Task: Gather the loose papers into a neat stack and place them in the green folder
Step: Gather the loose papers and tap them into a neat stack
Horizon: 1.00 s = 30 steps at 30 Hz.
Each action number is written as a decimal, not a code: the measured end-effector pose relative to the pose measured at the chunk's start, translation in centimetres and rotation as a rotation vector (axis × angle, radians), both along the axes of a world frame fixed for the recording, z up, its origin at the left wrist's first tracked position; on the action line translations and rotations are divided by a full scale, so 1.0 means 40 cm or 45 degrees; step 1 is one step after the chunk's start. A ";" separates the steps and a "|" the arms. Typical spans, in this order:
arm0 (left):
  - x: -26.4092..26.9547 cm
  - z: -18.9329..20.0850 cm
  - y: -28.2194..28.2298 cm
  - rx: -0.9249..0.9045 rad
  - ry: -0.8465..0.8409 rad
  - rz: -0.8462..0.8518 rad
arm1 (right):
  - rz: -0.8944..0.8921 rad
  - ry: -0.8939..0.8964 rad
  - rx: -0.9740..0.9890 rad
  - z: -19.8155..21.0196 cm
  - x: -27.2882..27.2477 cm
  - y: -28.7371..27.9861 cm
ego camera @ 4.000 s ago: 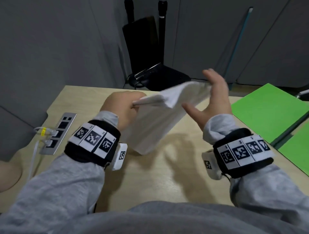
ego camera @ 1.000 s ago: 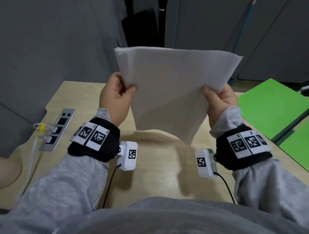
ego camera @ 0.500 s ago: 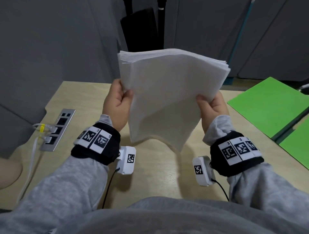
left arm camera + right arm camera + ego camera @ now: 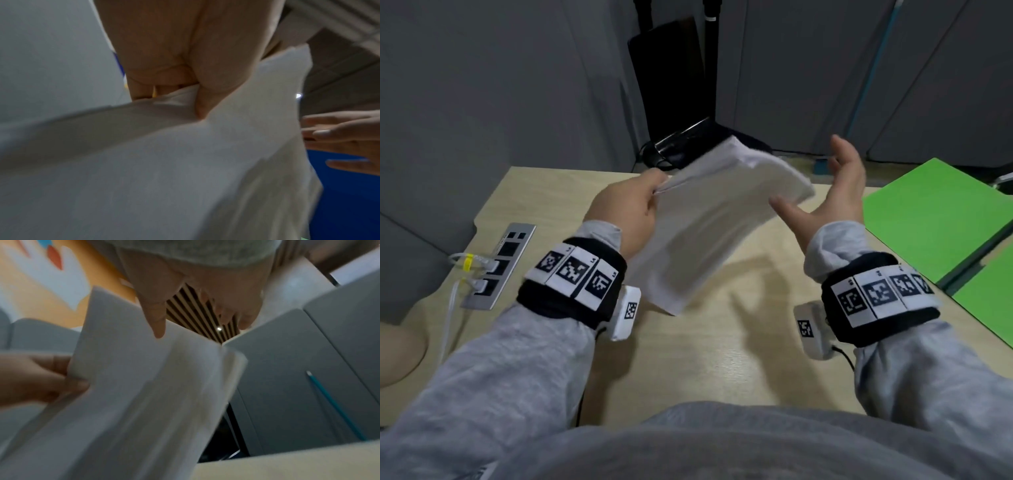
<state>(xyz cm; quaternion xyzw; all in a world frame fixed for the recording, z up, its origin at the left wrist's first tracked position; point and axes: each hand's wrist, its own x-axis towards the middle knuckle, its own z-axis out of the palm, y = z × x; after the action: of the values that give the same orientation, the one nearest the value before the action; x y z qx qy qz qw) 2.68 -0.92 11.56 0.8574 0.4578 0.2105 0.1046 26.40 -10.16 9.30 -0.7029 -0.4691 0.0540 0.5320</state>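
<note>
A stack of white papers [image 4: 709, 222] hangs tilted above the wooden desk [image 4: 688, 359]. My left hand [image 4: 626, 209] pinches the stack's left edge, thumb on top; the left wrist view shows the thumb pressed into the papers [image 4: 185, 162]. My right hand [image 4: 835, 192] is spread with straight fingers just right of the stack's far corner and grips nothing. In the right wrist view the papers [image 4: 144, 394] fan out below the right hand's fingers [image 4: 158, 324]. The green folder [image 4: 935, 219] lies open at the right of the desk.
A silver socket panel [image 4: 498, 265] with white cables plugged in is set into the desk's left side. A black chair [image 4: 674, 102] stands behind the far edge. Grey partitions surround the desk.
The right hand has let go of the stack and spread its fingers. The papers have swung from upright before me to tilted low, held by the left hand alone.
</note>
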 end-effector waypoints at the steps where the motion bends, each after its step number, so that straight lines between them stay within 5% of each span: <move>1: 0.002 0.010 0.000 0.037 0.068 -0.046 | 0.060 -0.093 -0.004 0.010 -0.001 0.000; 4: 0.016 0.022 -0.007 0.108 0.191 -0.141 | 0.243 -0.131 -0.247 0.036 -0.013 -0.002; 7: 0.019 0.014 -0.013 0.119 0.065 -0.136 | 0.346 0.176 -0.397 0.024 -0.019 -0.001; 11: -0.039 -0.048 0.027 0.200 -0.144 0.230 | 0.254 0.548 -0.256 -0.015 0.008 -0.007; 17: -0.131 -0.121 0.058 -0.502 -0.910 0.479 | 0.266 0.869 -0.091 -0.057 0.053 -0.030; 21: -0.120 -0.131 0.074 -0.674 -1.051 0.367 | 0.258 0.928 -0.039 -0.069 0.054 -0.027; 30: -0.087 -0.164 0.034 -0.596 -1.191 0.288 | 0.066 0.884 0.016 -0.125 0.046 -0.047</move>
<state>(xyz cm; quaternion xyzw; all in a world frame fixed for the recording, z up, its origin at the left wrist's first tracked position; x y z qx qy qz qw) -0.80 0.44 5.00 0.5712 0.4865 0.4724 0.4625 28.23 -12.04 4.32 -0.6271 -0.2783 0.3004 0.6626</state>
